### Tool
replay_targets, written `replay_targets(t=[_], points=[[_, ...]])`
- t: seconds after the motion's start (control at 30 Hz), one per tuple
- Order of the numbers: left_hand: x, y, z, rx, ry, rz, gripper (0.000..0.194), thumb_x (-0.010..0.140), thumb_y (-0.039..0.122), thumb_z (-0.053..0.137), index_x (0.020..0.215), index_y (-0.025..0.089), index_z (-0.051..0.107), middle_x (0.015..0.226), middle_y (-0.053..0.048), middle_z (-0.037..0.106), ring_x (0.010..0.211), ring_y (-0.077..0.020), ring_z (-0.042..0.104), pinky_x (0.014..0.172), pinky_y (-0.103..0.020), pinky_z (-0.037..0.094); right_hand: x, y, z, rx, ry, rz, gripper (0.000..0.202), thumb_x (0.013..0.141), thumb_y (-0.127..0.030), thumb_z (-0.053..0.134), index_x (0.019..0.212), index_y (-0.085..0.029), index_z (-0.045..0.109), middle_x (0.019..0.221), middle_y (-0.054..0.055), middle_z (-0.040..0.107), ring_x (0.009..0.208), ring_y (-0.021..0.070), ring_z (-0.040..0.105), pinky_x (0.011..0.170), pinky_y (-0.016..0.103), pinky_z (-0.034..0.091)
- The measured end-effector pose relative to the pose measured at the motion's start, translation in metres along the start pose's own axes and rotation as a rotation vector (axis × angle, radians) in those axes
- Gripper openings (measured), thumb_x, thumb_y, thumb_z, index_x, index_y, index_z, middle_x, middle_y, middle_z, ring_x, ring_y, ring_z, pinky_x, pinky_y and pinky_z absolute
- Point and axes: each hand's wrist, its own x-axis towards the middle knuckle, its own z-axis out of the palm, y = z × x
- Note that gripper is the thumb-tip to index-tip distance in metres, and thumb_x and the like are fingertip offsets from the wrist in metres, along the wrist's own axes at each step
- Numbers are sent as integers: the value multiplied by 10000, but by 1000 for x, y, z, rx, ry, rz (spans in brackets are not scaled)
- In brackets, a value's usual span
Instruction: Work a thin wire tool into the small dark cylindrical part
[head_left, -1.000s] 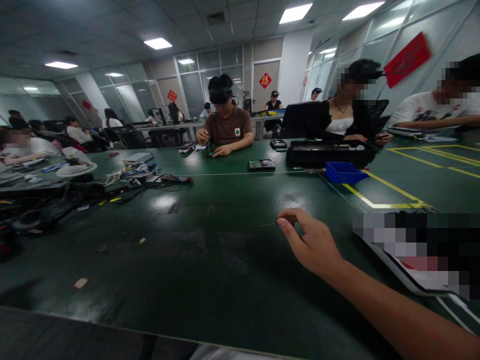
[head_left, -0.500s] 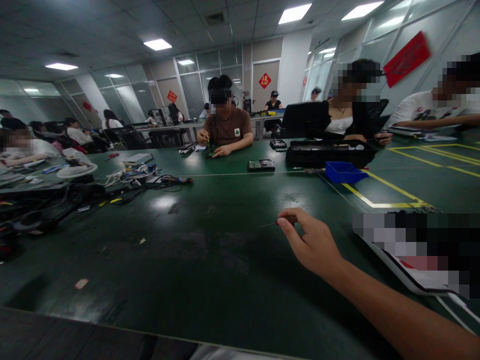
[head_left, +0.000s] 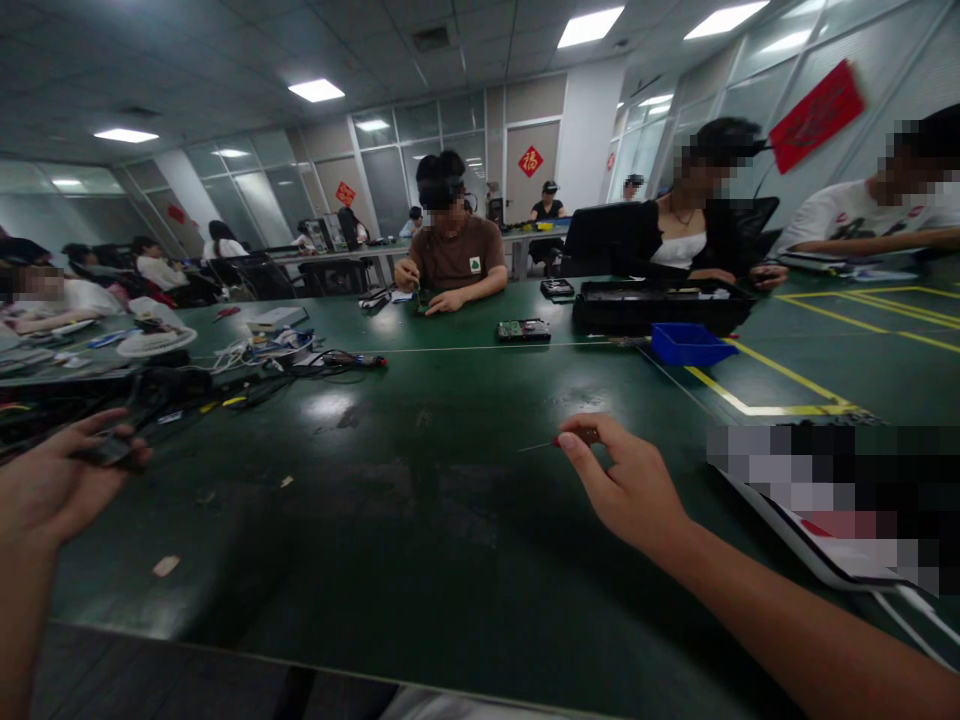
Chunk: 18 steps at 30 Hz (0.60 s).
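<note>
On the right, my right hand (head_left: 626,475) is closed around a small screwdriver (head_left: 588,436), its thin shaft pointing left over the green table (head_left: 337,560). The screwdriver's handle is reddish brown and partly covered by my fingers. At the left edge, my left hand (head_left: 60,485) has its fingers curled around a small dark boxy object (head_left: 111,452). The object's kind is too dark and blurred to tell. My left hand is above the table, near a heap of black cables (head_left: 169,385).
Across the table a person in a brown shirt (head_left: 457,255) works with both hands. A bare hard drive (head_left: 523,329), a blue bin (head_left: 688,344) and a long black casing (head_left: 660,308) lie ahead. A white-edged, blurred-out item (head_left: 787,520) lies at right.
My left hand has come into view at the left edge with the dark object in it. My right hand and the screwdriver have hardly moved.
</note>
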Motion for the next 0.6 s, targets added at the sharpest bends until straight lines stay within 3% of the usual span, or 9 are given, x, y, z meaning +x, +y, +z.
replay_targets(t=[0.07,0.2,0.33,0.5,0.6], points=[[-10,-1,23,-107,-108,-63,197,794,22,450,832,114,620,649,27,599,715,-108,532,787,-280,441,0,1,0,21,7,34,231,972,-385,497,1036,-205,627,903,54,728,831,208,698,709,322,519],[-54,-5,76,-187,-492,-38,262,817,123,468,1021,149,630,781,14,615,763,-119,542,778,-258,425,-1,3,-1,66,14,74,237,962,-389,520,1091,-214,614,941,52,731,867,212,700,726,329,517],[-101,-25,134,-63,-860,63,617,613,10,618,1200,182,535,962,4,603,860,-123,580,810,-250,423,-1,4,-2,90,18,82,235,979,-371,488,1111,-223,615,963,47,732,895,207,696,753,334,513],[-156,-49,199,163,-1061,240,341,744,88,637,1075,156,592,1087,-64,641,986,-175,597,921,-327,423,0,-1,-6,57,50,54,210,958,-393,534,970,-222,655,834,22,728,761,190,692,654,302,491],[-186,-55,227,132,-1172,252,330,745,56,667,1055,164,631,1096,-62,658,1006,-186,607,922,-327,440,0,-5,-10,61,108,4,204,948,-378,555,852,-223,647,719,-1,695,660,166,665,592,278,467]])
